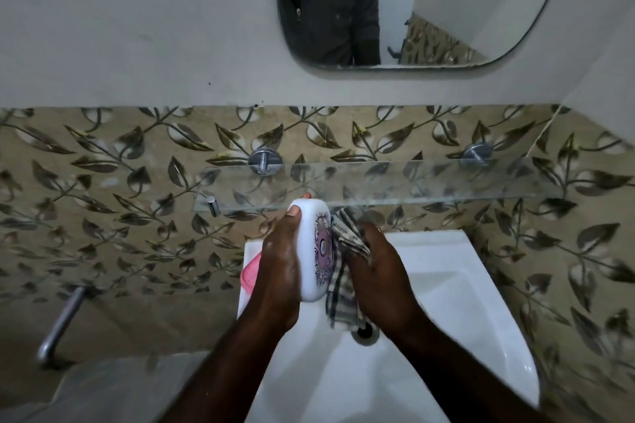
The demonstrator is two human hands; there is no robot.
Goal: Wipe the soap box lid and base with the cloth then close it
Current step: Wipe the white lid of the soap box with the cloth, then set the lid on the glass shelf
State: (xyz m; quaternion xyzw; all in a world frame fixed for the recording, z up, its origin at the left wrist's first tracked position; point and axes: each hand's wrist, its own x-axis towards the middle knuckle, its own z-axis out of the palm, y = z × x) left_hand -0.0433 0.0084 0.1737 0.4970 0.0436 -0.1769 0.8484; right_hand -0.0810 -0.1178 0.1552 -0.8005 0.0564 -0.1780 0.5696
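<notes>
Left hand gripped the white soap box lid over the sink, right hand bunched the checked cloth against it.

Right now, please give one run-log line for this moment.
left hand: holds white plastic soap box lid | right hand: presses checked cloth on it | over white sink

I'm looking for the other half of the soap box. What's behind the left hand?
A pink piece on the sink rim shows behind the left hand. The hand covers most of it, so whether it's the base is unclear.
</notes>
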